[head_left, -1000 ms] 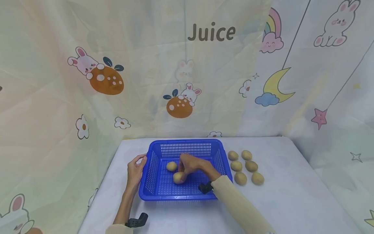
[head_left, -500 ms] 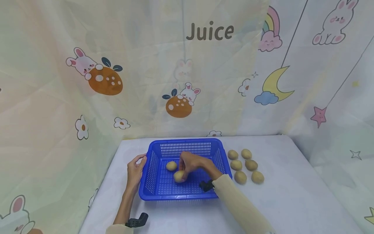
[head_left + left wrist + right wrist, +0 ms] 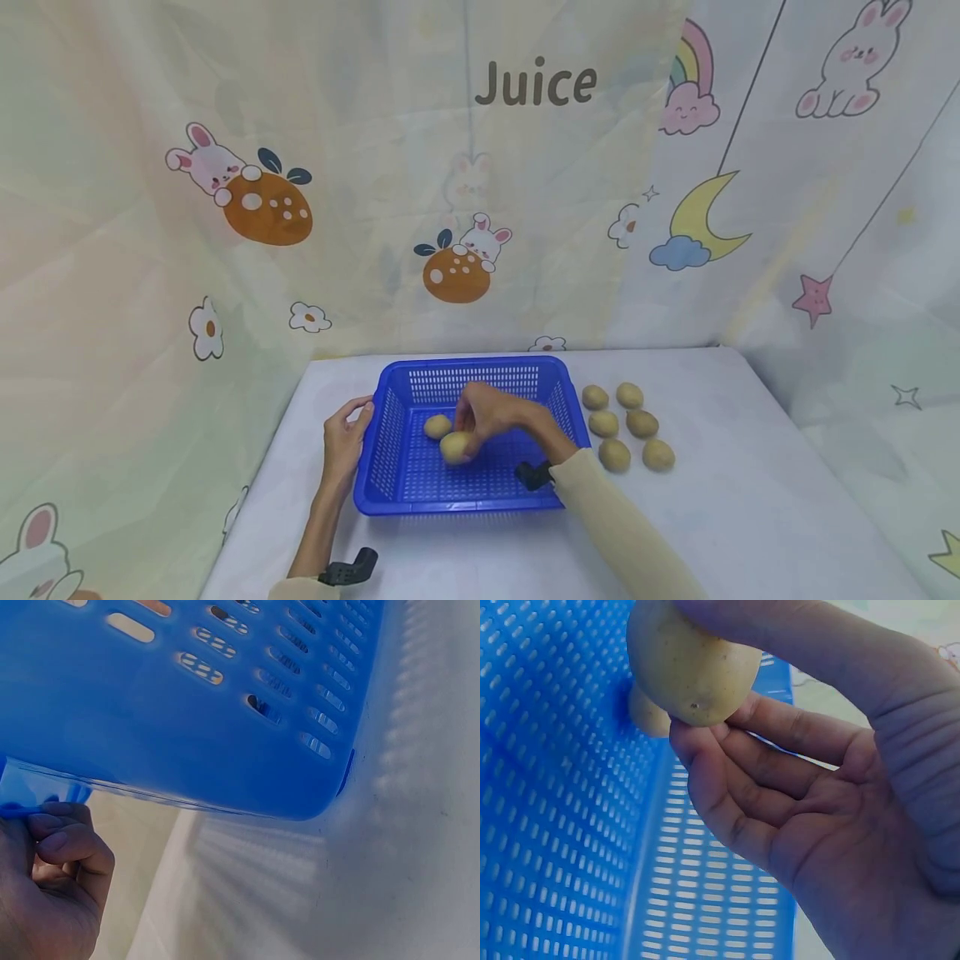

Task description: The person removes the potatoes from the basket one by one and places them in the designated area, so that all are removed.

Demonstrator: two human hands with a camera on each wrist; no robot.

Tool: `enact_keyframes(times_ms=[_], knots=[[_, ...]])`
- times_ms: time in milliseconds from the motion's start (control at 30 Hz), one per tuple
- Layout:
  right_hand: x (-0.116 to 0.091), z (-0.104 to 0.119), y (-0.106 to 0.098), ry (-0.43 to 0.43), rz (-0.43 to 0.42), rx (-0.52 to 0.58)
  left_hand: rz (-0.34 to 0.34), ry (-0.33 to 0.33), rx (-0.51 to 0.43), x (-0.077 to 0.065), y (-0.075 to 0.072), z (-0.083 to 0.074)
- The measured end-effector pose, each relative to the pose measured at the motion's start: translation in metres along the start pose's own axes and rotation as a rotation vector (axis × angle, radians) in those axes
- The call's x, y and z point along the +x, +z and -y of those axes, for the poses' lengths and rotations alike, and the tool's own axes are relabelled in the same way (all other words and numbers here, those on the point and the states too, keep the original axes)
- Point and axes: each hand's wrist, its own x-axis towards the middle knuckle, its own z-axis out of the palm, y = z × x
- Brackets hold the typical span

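Note:
A blue plastic basket (image 3: 465, 505) with slotted sides stands on the white table. My left hand (image 3: 344, 439) grips its left rim; in the left wrist view, curled fingers (image 3: 75, 851) show at the edge. Over the basket's inside, my right hand (image 3: 491, 414) pinches a potato (image 3: 454, 448) between thumb and fingers. The right wrist view shows this pale yellow potato (image 3: 694, 671) apart from the basket's mesh bottom. Just behind and to the left of it, another potato (image 3: 437, 427) lies on the basket floor, partly hidden in the right wrist view.
Right of the basket, several potatoes lie on the table (image 3: 750, 500) in two columns, among them a darker potato (image 3: 642, 423) and a front right potato (image 3: 658, 456). A printed cloth (image 3: 375, 275) hangs behind the table and along its sides.
My right hand has risen slightly with the potato. My left hand has stayed on the basket's rim. The head view has shifted a little, and the other potatoes lie as before.

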Motion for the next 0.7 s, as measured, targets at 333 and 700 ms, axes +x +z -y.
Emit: enact_keyframes(times_ms=[333,700], knots=[[-0.009,0.012,-0.013,-0.013,-0.030,-0.010,-0.005,0.006,0.022,0.002,-0.001,0.003],[-0.025,0.020,-0.023,-0.054,-0.071,-0.009,-0.012,0.010,0.024,0.000,0.001,-0.001]])
